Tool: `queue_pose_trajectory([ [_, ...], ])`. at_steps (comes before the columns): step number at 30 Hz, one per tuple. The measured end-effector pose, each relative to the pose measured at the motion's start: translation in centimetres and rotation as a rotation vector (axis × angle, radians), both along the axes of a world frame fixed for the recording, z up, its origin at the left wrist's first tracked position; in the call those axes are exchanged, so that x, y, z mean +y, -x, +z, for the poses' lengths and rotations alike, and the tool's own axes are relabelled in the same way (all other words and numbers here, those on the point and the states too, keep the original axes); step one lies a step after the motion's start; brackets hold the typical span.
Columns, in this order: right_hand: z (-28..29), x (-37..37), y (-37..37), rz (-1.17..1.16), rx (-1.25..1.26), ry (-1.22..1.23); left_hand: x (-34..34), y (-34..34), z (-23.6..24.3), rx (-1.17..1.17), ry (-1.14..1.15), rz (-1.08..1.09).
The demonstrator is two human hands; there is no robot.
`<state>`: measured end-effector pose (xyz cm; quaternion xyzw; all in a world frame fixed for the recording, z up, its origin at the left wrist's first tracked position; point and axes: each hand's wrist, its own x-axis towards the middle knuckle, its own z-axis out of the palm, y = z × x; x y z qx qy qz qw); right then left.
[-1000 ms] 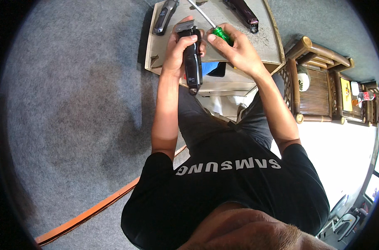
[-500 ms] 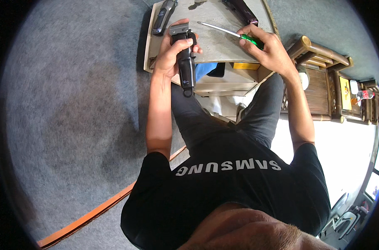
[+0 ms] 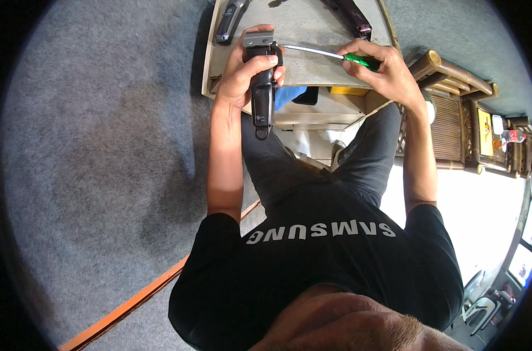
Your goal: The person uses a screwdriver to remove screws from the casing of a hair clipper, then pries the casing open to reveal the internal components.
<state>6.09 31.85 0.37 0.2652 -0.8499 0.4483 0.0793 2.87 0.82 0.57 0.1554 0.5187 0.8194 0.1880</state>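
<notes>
A black hair clipper [image 3: 262,99] with a silver metal blade is gripped in my left hand [image 3: 237,82], its blade pointing away from me. The thumb lies across its front and fingers curl round from behind. My right hand [image 3: 389,76] pinches the green handle of a screwdriver [image 3: 313,51] between thumb and fingers. Its shaft runs leftward, and the tip is close to the clipper's side lever, just below the blade; whether it touches, I cannot tell. Both hands are above the near part of a small wooden table [image 3: 313,26].
Two more clippers lie on the table, a grey one [image 3: 231,22] at far left and a dark maroon one [image 3: 355,20] at far right. Under the tabletop an open shelf holds a blue cloth [image 3: 288,96] and a yellow item [image 3: 348,90]. Bamboo furniture [image 3: 447,126] stands at the right.
The screwdriver in my right hand has come down and its tip has moved nearer the clipper's side. The clipper has turned slightly more upright in my left hand.
</notes>
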Motion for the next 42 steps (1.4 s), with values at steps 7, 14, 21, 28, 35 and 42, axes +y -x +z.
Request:
queue_pose_trajectory([
  [7, -0.1, 0.1, 0.1, 0.014, 0.007, 0.000, -0.2, 0.1, -0.1, 0.004, 0.001, -0.041],
  [14, 0.2, 0.1, 0.2, 0.041, -0.064, 0.012, -0.3, 0.3, -0.1, 0.003, -0.001, -0.069],
  [21, 3.1, 1.3, 0.0, 0.253, -0.571, 0.082, -0.7, 0.7, 0.5, 0.024, 0.091, -0.160],
  [28, 4.1, 0.4, -0.6, 0.251, -0.663, 0.105, -1.1, 1.2, 0.0, 0.026, 0.086, -0.228],
  [35, 2.3, -0.9, -1.7, 0.073, 0.021, -0.144, -1.2, 1.0, -0.4, 0.004, 0.081, -0.168],
  [42, 2.8, -1.5, -2.3, -0.062, 0.305, -0.346, -0.6, 0.2, 0.7, -0.038, 0.092, -0.109],
])
